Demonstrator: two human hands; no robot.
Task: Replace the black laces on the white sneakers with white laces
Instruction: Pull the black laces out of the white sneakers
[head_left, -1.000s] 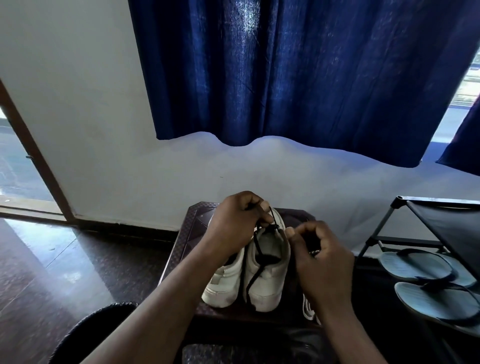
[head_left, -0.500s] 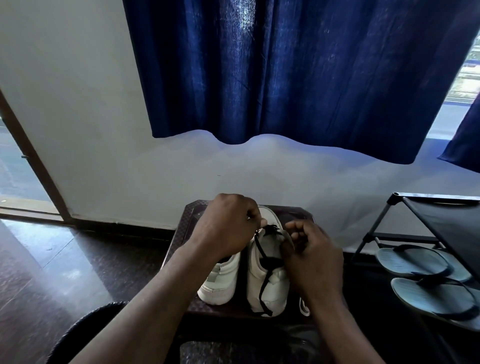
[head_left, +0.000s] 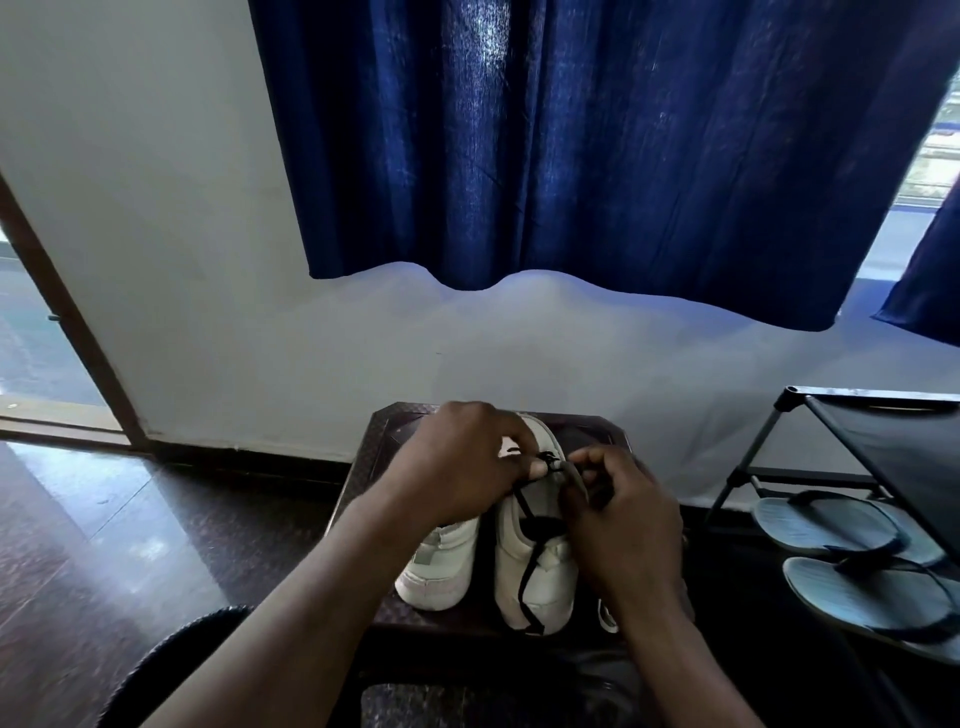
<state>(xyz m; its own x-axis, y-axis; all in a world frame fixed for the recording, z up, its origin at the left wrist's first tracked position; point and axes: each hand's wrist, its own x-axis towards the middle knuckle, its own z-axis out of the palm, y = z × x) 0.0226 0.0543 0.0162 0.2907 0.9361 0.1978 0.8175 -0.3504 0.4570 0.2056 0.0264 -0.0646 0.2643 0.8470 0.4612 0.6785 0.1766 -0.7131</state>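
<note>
Item: pair of white sneakers on a small dark table (head_left: 382, 457), set against a pale wall (head_left: 260, 260), toes towards the wearer of the camera. Left-hand sneaker (head_left: 441, 571): largely covered by the left forearm and hand; its lacing cannot be seen. Right-hand sneaker (head_left: 543, 592): black lace (head_left: 525, 579) loosely in place, running from the top eyelets down the front to the toe. Left hand (head_left: 457, 467): fingers curled, thumb and fingertip pinching the black lace at the top of the right-hand sneaker. Right hand (head_left: 623, 525): fingers curled, pinching the upper edge of the same sneaker just beside the lace; it hides that shoe's right flank. Small white object (head_left: 605, 619) at the table's near edge, mostly behind the right wrist; cannot tell what it is. Surroundings: dark blue curtain (head_left: 571, 156) hanging above; black shoe rack (head_left: 753, 447) to the right, holding two pale blue flip-flops (head_left: 831, 525) with dark straps; glossy dark floor (head_left: 104, 545); brown door frame (head_left: 67, 322) at far left; dark rounded object (head_left: 171, 660) at lower left, partly out of frame.
</note>
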